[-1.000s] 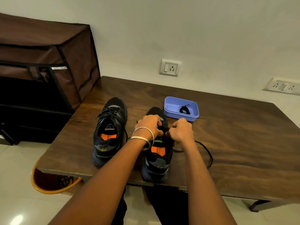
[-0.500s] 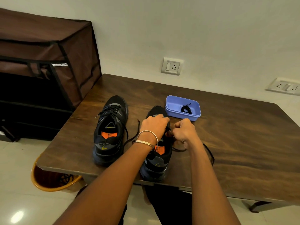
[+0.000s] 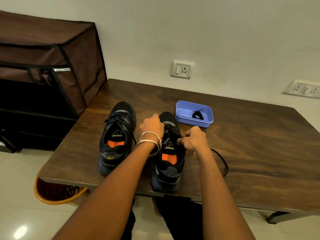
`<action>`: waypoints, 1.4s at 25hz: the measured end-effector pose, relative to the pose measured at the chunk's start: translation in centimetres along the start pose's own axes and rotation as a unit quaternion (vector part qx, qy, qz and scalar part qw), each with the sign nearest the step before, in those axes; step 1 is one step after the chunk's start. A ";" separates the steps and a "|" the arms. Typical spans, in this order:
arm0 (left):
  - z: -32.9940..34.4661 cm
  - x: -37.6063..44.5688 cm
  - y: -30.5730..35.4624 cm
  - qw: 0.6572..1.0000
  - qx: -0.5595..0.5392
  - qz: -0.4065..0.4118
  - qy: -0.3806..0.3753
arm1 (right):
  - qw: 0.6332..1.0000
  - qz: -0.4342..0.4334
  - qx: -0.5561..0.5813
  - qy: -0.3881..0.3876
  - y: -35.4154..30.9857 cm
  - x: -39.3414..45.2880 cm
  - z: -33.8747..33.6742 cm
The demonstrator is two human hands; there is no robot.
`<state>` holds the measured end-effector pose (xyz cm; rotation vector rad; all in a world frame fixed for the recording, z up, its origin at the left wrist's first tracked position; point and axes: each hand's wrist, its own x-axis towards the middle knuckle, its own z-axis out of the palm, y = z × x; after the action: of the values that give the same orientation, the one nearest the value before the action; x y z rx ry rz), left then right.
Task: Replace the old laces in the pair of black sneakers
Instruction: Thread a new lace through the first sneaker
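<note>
- Lower left of the frame: an orange waste bin (image 3: 45, 196) sits on the floor under the table corner, with a dark tangle inside that may be a discarded lace; it is too small to confirm.
- Left of centre: the left sneaker (image 3: 117, 137) stands on the wooden table (image 3: 259, 153), toe to the wall, fully laced with its ends loose at the top. Whether this lace is old or new cannot be told.
- Centre: the left hand (image 3: 152, 126), two bangles at the wrist, rests over the forefoot of the right sneaker (image 3: 168, 156). Its fingers curl down onto the lacing; what exactly they grip is hidden.
- Right of centre: the right hand (image 3: 193, 140) is clenched at the upper eyelets on the shoe's right side, fingers pinching a black lace (image 3: 223, 161), whose free length trails in a loop across the table to the right.
- Upper right of centre: a blue tray (image 3: 183, 108) just beyond the right sneaker holds one coiled black lace (image 3: 197, 115), untouched.
- Judgement: work on the right sneaker is in hand, mid-lacing or mid-unlacing; the pictures do not settle which. With one coiled lace left in the tray, at least one shoe appears unfinished.
</note>
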<state>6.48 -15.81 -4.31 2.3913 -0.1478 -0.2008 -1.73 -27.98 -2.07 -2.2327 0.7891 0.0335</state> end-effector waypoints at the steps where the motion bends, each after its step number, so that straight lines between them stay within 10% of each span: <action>1: -0.4 0.1 -0.6 0.995 -0.084 -0.050 -0.013 | 1.000 -0.001 -0.011 -0.002 -0.1 0.1 0.0; 3: -1.0 -0.2 -1.2 0.987 -0.130 -0.079 -0.046 | 0.999 -0.008 -0.041 -0.011 -0.2 0.2 0.0; 10: -1.8 -1.1 0.7 0.975 0.095 0.193 -0.048 | 0.993 -0.045 -0.110 -0.021 -0.9 -0.3 0.4; 21: -0.4 -3.5 4.7 0.928 0.323 0.173 -0.061 | 0.993 -0.029 -0.116 0.003 -0.7 -0.1 0.2; 25: -1.7 -1.6 2.9 0.999 -0.009 0.014 -0.046 | 0.990 -0.007 -0.139 -0.025 -0.9 -0.4 0.2; 28: -3.6 -0.9 1.5 0.910 -0.394 -0.129 -0.009 | 0.989 -0.004 -0.144 -0.033 -1.1 -0.4 0.4; 30: -4.5 -0.5 0.3 0.888 -0.430 -0.163 0.016 | 0.990 -0.007 -0.135 -0.033 -1.0 -0.4 0.5; 35: -4.5 -0.4 -1.3 0.992 0.008 -0.011 0.122 | 0.989 -0.012 -0.135 -0.050 -1.3 -0.4 0.3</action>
<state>6.96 -11.80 -1.88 2.4108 -0.0089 0.0825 -1.29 -26.94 -1.34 -2.4735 0.7385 0.2529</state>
